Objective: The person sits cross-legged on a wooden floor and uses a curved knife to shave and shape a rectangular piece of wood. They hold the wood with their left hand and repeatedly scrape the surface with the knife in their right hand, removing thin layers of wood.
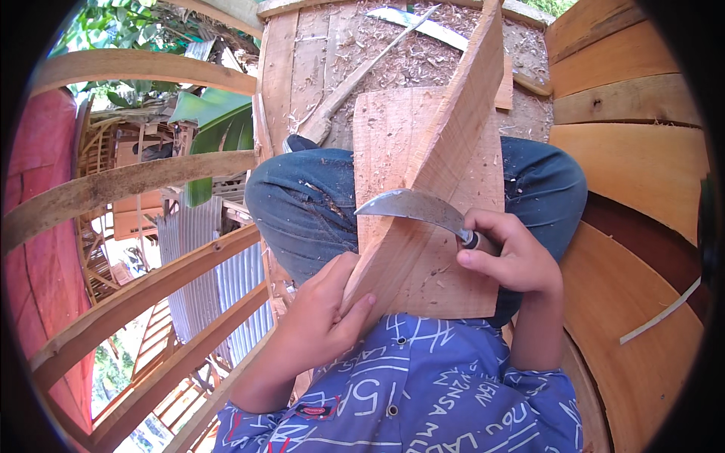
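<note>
My left hand [326,313] is closed around the near end of a long wooden plank [461,113]. The plank is held on edge and slants away from me to the upper right. In my right hand [517,253] is the handle of a curved, sickle-like knife [404,205], fingers wrapped round it and thumb near the ferrule. Its blade lies across the plank's upper edge, tip pointing left. Whether the cutting edge bites into the wood I cannot tell. Beneath the plank, a wide flat board [385,124] rests across my lap.
Wood shavings [411,64] litter the floor ahead, with a long pale curved blade-like piece [423,29] and a tapering stick [362,79]. A slatted wooden railing [136,181] runs along my left, a plank wall [627,170] along my right. A thin strip [661,313] leans there.
</note>
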A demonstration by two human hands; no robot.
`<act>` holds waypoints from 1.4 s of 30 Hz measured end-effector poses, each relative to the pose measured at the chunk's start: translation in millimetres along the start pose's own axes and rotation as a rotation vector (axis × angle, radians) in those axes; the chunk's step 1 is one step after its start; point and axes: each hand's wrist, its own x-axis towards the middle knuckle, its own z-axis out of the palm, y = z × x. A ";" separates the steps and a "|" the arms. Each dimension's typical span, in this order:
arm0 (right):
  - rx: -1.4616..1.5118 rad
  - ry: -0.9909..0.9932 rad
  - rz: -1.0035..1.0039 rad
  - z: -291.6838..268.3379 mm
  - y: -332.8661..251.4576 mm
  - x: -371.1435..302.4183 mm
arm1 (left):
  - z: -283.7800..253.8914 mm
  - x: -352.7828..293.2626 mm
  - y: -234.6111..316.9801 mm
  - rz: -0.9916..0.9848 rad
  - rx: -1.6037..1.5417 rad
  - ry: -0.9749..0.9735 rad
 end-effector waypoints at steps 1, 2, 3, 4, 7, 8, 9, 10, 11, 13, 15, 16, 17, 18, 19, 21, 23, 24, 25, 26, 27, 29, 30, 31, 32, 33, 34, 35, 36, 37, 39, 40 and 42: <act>0.196 -0.140 0.067 -4.7 1.1 -5.5 | 0.5 -1.4 -2.4 -0.001 -0.036 0.000; 0.420 -0.285 0.095 -8.5 7.5 -7.8 | 1.8 -2.1 -4.7 -0.001 -0.069 -0.004; 0.418 -0.218 0.113 -6.1 12.7 -9.1 | 2.5 -2.6 -5.8 -0.001 -0.103 -0.008; 0.415 -0.151 0.132 -0.8 14.8 -9.5 | 2.4 -2.8 -3.8 -0.040 -0.123 -0.013; 0.034 0.141 -0.243 18.8 31.4 0.1 | 3.0 -1.3 3.2 -0.113 -0.164 -0.021; -0.156 0.248 -0.436 25.4 36.4 3.4 | 3.3 -2.0 2.3 -0.114 -0.163 -0.018; -0.179 0.294 -0.415 30.0 36.1 2.3 | 3.5 -2.5 1.9 -0.115 -0.161 -0.015; -0.202 0.340 -0.394 34.5 35.6 -0.1 | 3.9 -2.7 2.7 -0.122 -0.164 -0.015; -0.226 0.387 -0.373 36.6 35.4 -1.5 | 4.6 -2.4 4.2 -0.128 -0.167 -0.015; -0.367 0.590 -0.342 34.2 36.8 -1.6 | 4.6 -1.9 6.2 -0.127 -0.161 -0.015; -0.338 0.690 -0.313 25.1 36.8 -2.5 | 5.9 -2.7 6.5 -0.118 -0.150 -0.008; -0.234 0.692 -0.300 16.2 33.9 -4.2 | 6.7 -3.2 5.5 -0.116 -0.159 -0.003; -0.128 0.697 -0.288 8.8 32.3 -7.1 | 6.9 -2.9 4.0 -0.112 -0.165 -0.001; -0.063 0.637 -0.296 4.6 33.3 -11.8 | 6.7 -2.6 3.2 -0.109 -0.170 0.001; 0.013 0.534 -0.238 4.9 29.1 -15.1 | 6.1 -2.4 3.8 -0.111 -0.168 -0.002; 0.158 0.327 -0.121 3.6 16.9 -23.0 | 6.2 -1.3 5.5 -0.116 -0.168 -0.009; 0.110 0.180 -0.084 12.1 10.7 -19.0 | 6.9 -0.8 6.0 -0.114 -0.136 -0.011; 0.045 0.108 -0.109 15.8 9.4 -14.0 | 7.4 -0.8 6.7 -0.114 -0.118 -0.012; -0.019 0.035 -0.134 17.1 10.3 -11.5 | 8.9 -0.6 8.5 -0.113 -0.120 -0.004; -0.017 0.107 -0.173 19.8 21.4 -9.1 | 9.8 -1.6 9.7 -0.113 -0.124 0.009; -0.033 0.139 -0.185 18.8 24.7 -8.2 | 10.6 -2.4 10.3 -0.113 -0.128 0.022; -0.068 0.196 -0.213 16.7 27.1 -3.8 | 11.3 -2.3 6.9 -0.096 -0.150 0.025; -0.100 0.375 -0.223 21.7 32.4 -4.3 | 11.3 -1.8 5.0 -0.087 -0.162 0.030; -0.134 0.553 -0.233 30.0 40.7 -7.9 | 12.3 -1.1 3.9 -0.105 -0.178 -0.004; -0.160 0.710 -0.258 33.9 42.6 -3.5 | 12.4 -0.8 5.2 -0.130 -0.186 -0.015; 0.025 0.847 -0.281 21.6 39.2 3.0 | 10.5 -3.2 5.5 -0.161 -0.195 -0.012; 0.160 0.931 -0.302 6.4 31.0 2.8 | 8.8 -4.5 5.5 -0.174 -0.192 -0.036; 0.255 1.021 -0.350 -10.7 34.7 -0.9 | 4.9 -2.6 6.2 -0.182 -0.179 -0.055; 0.249 1.023 -0.422 -21.1 34.9 -7.2 | 3.2 -2.9 5.0 -0.193 -0.168 -0.082; 0.252 0.980 -0.459 -21.4 34.9 -10.9 | 3.9 -6.8 3.5 -0.170 -0.168 -0.051; 0.170 0.822 -0.367 -13.9 30.3 -17.9 | 6.1 -3.8 -1.0 -0.090 -0.184 -0.034; 0.220 0.674 -0.369 -3.8 30.3 -16.5 | 3.4 -3.6 0.1 -0.092 -0.176 -0.043; 0.246 0.368 -0.259 15.1 26.6 -17.2 | 5.5 -4.2 -1.6 -0.087 -0.178 -0.030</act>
